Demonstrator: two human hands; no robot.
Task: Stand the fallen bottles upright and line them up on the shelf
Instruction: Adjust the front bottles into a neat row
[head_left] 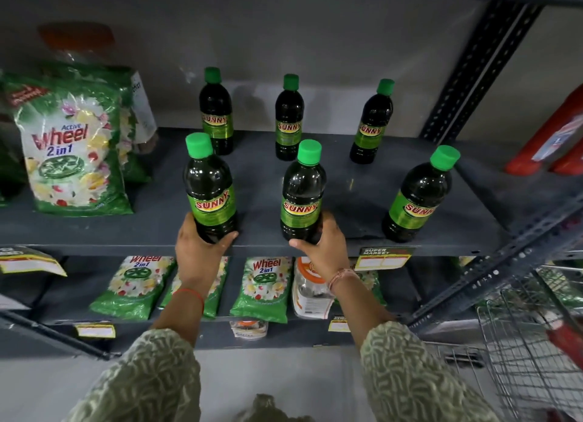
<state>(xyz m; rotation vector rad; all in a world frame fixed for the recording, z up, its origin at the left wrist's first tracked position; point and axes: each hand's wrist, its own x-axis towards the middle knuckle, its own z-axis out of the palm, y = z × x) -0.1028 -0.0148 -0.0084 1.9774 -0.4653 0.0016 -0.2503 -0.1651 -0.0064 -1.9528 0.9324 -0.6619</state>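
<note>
Several dark bottles with green caps and green "SUNNY" labels stand upright on a grey metal shelf (151, 229), in a back row and a front row. My left hand (198, 248) grips the base of the front left bottle (209, 188). My right hand (325, 245) is wrapped around the bottom of the front middle bottle (303, 191). A third front bottle (418, 197) stands free at the right. Behind them stand the back left bottle (216, 112), the back middle bottle (288, 118) and the back right bottle (372, 121), untouched.
Green "Wheel" detergent packs (72, 150) lean at the shelf's left. Red containers (549, 137) stand at the right beyond a slotted upright (473, 68). More detergent packs (265, 286) fill the shelf below. A wire trolley (533, 352) stands at the lower right.
</note>
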